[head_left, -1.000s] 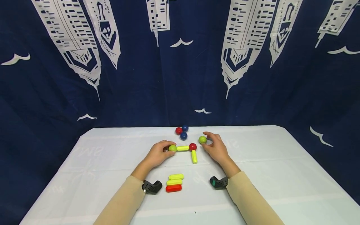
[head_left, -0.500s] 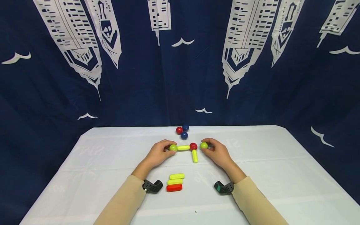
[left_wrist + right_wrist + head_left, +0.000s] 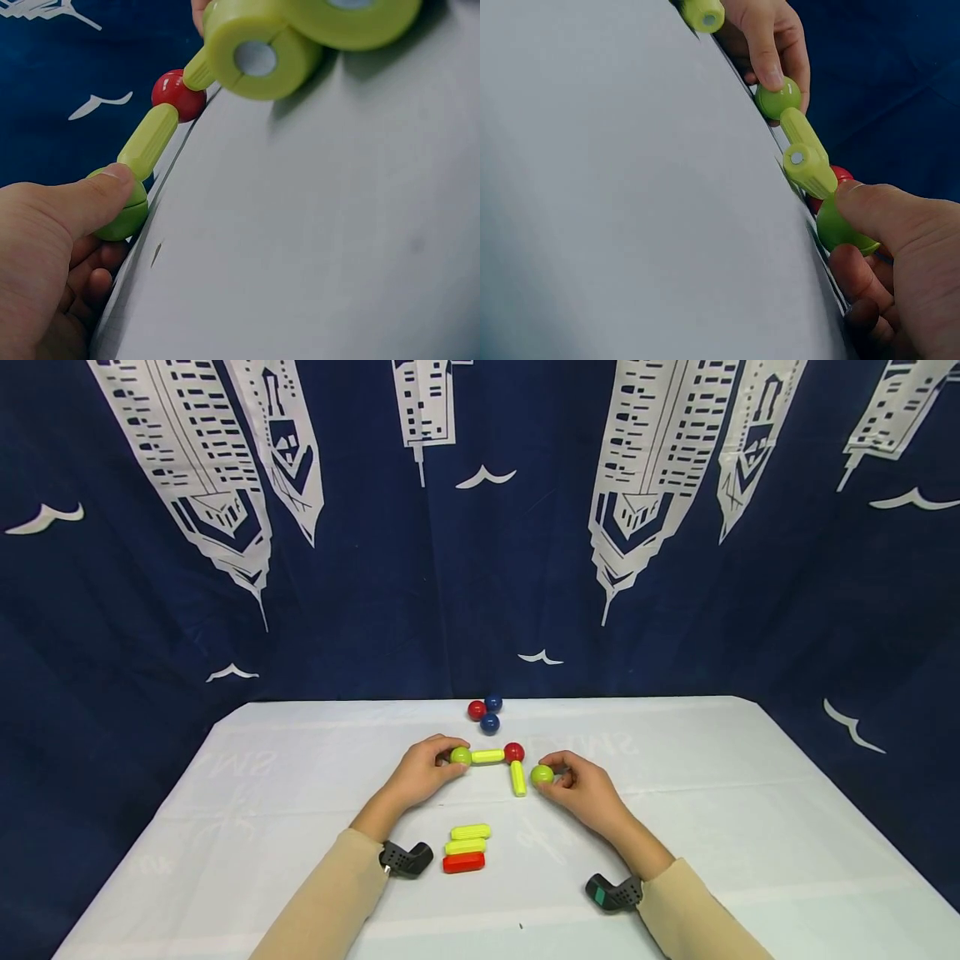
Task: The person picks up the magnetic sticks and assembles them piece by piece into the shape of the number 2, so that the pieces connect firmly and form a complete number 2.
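Note:
My left hand (image 3: pixel 425 769) pinches a green ball (image 3: pixel 461 756) between thumb and fingers. A yellow stick (image 3: pixel 488 756) runs from that ball to a red ball (image 3: pixel 513 752). From the red ball a second yellow stick (image 3: pixel 518 779) points toward me, its near end bare; a pale round tip (image 3: pixel 797 157) shows there in the right wrist view. Just right of this stick, my right hand (image 3: pixel 585 791) pinches another green ball (image 3: pixel 542 775), apart from the stick in the head view. The left wrist view shows my left thumb (image 3: pixel 112 191) lying over the held ball.
Two loose yellow sticks (image 3: pixel 468 832) and a red stick (image 3: pixel 463 862) lie side by side nearer me. Behind the joined pieces sit a loose red ball (image 3: pixel 477 710) and two blue balls (image 3: pixel 490 723). A dark blue curtain (image 3: pixel 480 610) hangs beyond the white table (image 3: pixel 315 827).
My right hand has brought its green ball toward me, from behind the red ball's level to beside the near end of the second yellow stick. The left hand keeps its place.

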Action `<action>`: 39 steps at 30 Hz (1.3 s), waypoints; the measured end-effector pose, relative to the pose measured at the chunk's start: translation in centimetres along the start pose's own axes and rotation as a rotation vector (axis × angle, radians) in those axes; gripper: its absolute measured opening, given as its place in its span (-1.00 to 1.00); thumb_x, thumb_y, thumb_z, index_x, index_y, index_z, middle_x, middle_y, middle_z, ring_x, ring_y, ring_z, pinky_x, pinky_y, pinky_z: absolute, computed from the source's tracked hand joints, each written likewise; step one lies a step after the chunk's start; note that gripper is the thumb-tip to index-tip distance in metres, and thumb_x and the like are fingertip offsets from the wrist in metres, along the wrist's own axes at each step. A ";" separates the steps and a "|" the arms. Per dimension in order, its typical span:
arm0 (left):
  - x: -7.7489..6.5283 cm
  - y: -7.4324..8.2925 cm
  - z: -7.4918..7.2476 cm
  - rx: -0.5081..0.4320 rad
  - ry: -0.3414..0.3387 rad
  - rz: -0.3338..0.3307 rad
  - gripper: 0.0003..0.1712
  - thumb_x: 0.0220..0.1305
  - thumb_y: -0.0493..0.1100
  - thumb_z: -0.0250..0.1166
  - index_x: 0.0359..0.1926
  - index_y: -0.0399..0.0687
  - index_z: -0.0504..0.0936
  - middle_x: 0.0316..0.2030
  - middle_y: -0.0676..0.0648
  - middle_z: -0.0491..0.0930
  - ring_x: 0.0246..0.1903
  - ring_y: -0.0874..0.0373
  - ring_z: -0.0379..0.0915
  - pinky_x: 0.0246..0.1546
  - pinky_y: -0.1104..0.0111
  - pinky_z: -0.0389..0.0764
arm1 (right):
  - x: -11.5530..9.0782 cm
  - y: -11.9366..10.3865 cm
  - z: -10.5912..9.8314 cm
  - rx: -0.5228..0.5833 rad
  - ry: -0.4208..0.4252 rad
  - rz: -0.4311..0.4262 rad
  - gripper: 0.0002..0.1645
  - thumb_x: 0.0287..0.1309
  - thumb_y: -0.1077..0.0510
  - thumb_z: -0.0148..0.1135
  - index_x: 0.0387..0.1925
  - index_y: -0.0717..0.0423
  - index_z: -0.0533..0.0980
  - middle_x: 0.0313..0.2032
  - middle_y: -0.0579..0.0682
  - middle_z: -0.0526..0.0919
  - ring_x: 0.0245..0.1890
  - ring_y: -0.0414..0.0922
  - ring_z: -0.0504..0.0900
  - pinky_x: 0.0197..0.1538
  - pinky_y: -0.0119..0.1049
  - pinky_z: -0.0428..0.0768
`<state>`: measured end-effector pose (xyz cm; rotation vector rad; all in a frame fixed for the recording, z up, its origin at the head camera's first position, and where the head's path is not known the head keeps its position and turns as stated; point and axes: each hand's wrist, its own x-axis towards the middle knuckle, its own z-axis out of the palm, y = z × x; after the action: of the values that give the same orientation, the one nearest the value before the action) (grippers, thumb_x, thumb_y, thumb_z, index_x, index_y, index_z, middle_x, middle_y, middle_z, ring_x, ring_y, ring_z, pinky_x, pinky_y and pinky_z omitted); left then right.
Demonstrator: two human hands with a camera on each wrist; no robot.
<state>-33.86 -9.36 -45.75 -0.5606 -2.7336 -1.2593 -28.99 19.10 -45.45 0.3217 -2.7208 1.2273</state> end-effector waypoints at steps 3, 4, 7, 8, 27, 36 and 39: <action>0.0 -0.1 0.0 0.001 -0.003 0.002 -0.65 0.23 -0.17 0.42 0.06 0.06 0.69 -0.25 0.06 0.59 -0.27 0.19 0.39 -0.21 0.40 0.44 | -1.1 -0.1 0.0 0.024 -0.012 -0.044 -0.62 0.05 0.15 0.50 -0.06 -0.05 0.61 -0.24 -0.09 0.67 -0.46 -0.27 0.47 -0.37 -0.43 0.44; 0.0 -0.1 0.0 0.003 -0.004 0.004 -0.65 0.23 -0.17 0.42 0.06 0.05 0.69 -0.25 0.06 0.59 -0.27 0.19 0.40 -0.21 0.40 0.44 | -1.4 -0.1 0.0 0.026 -0.019 -0.067 -0.61 0.04 0.16 0.51 -0.06 -0.06 0.61 -0.22 -0.09 0.67 -0.46 -0.28 0.47 -0.37 -0.43 0.45; 0.0 -0.1 0.0 0.005 -0.005 0.018 -0.65 0.23 -0.18 0.41 0.06 0.02 0.69 -0.24 0.04 0.60 -0.27 0.19 0.40 -0.22 0.40 0.45 | -2.2 -0.2 0.0 0.014 -0.042 -0.131 -0.58 0.00 0.16 0.54 -0.07 -0.11 0.62 -0.21 -0.16 0.65 -0.43 -0.32 0.47 -0.35 -0.45 0.48; 0.0 -0.1 0.1 0.009 -0.006 0.019 -0.65 0.24 -0.18 0.41 0.06 0.02 0.69 -0.23 0.04 0.60 -0.27 0.19 0.41 -0.22 0.40 0.44 | -2.4 -0.2 0.1 0.005 -0.049 -0.149 -0.58 -0.01 0.16 0.55 -0.07 -0.13 0.62 -0.22 -0.18 0.64 -0.43 -0.33 0.48 -0.35 -0.46 0.48; 0.1 0.2 -0.1 -0.011 -0.013 0.006 -0.65 0.23 -0.17 0.42 0.05 0.03 0.70 -0.24 0.05 0.59 -0.26 0.19 0.40 -0.20 0.39 0.44 | -2.6 -0.8 0.4 -0.033 -0.080 -0.211 -0.55 0.01 0.11 0.55 -0.04 -0.21 0.60 -0.24 -0.22 0.61 -0.46 -0.35 0.46 -0.37 -0.44 0.49; 0.0 0.2 -0.1 -0.009 -0.007 0.009 -0.66 0.23 -0.17 0.42 0.04 0.04 0.70 -0.27 0.05 0.58 -0.27 0.18 0.40 -0.22 0.39 0.44 | -2.5 -1.3 0.6 -0.058 -0.081 -0.200 -0.54 0.02 0.11 0.54 -0.02 -0.18 0.58 -0.22 -0.21 0.64 -0.46 -0.35 0.46 -0.36 -0.45 0.49; 0.0 0.1 -0.1 -0.011 -0.006 0.007 -0.66 0.23 -0.17 0.42 0.05 0.03 0.70 -0.27 0.06 0.58 -0.27 0.19 0.40 -0.22 0.39 0.44 | -2.5 -1.4 0.7 -0.067 -0.082 -0.204 -0.54 0.02 0.10 0.53 -0.01 -0.19 0.58 -0.21 -0.21 0.63 -0.46 -0.36 0.46 -0.36 -0.45 0.48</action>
<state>-33.81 -9.34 -45.60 -0.5756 -2.7282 -1.2737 -26.24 18.07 -45.42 0.6367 -2.7076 1.0891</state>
